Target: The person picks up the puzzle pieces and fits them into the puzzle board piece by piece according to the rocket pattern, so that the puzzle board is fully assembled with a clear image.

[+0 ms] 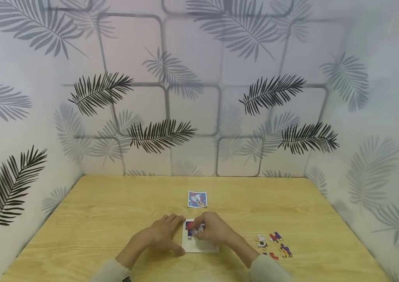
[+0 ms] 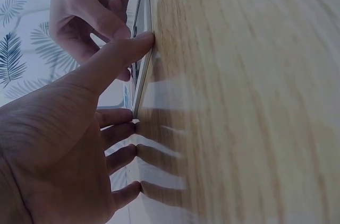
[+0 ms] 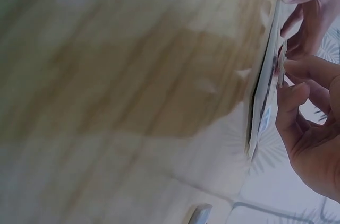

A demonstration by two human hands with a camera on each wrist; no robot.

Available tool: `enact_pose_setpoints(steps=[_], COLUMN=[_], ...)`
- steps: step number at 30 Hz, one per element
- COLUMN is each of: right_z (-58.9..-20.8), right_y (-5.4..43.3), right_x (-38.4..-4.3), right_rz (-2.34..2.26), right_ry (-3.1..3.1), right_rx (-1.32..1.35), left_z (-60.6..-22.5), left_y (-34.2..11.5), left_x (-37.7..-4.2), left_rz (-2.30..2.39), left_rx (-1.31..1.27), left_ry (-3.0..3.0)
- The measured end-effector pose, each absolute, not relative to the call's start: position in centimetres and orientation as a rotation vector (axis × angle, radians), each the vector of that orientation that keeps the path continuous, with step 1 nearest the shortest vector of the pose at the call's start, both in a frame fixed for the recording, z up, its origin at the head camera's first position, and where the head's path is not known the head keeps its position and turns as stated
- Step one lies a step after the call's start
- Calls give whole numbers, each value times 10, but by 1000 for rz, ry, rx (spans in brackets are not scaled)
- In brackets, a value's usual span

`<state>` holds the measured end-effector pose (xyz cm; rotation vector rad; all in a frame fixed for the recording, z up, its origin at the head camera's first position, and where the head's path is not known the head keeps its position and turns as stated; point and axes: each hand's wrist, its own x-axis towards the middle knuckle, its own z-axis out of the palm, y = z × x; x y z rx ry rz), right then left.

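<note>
A white square puzzle board (image 1: 203, 247) lies on the table between the two hands, with red and dark blue jigsaw pieces (image 1: 189, 226) at its upper left. My left hand (image 1: 164, 234) touches the board's left side with spread fingers, thumb at the lower left corner and index fingertip near the upper one. My right hand (image 1: 214, 230) pinches a puzzle piece (image 3: 282, 63) between thumb and fingers, close over the board's upper part. In the head view those fingers partly cover the pieces. From the left wrist view the board (image 2: 141, 83) appears edge-on, with the left thumb against it.
A small picture card (image 1: 197, 199) with a white cartoon character lies just beyond the board. Several loose puzzle pieces (image 1: 285, 251) are scattered to the right of the right forearm. The wooden table (image 1: 132, 196) meets a leaf-patterned backdrop (image 1: 199, 156) behind and at both sides.
</note>
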<state>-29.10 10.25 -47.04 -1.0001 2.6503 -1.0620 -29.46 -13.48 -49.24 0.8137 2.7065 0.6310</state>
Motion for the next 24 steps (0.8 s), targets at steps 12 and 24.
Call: enact_pose_setpoints(steps=[12, 24], right_z=[-472, -471], right_y=[92, 88], right_x=[-287, -277], right_rz=[-944, -1016], right_ry=[2736, 2792], right_rx=[-936, -802], left_z=[-494, -488], left_y=[-133, -133], left_x=[-295, -288], left_rz=[648, 690], left_rx=[829, 856], left_ry=[2695, 2706])
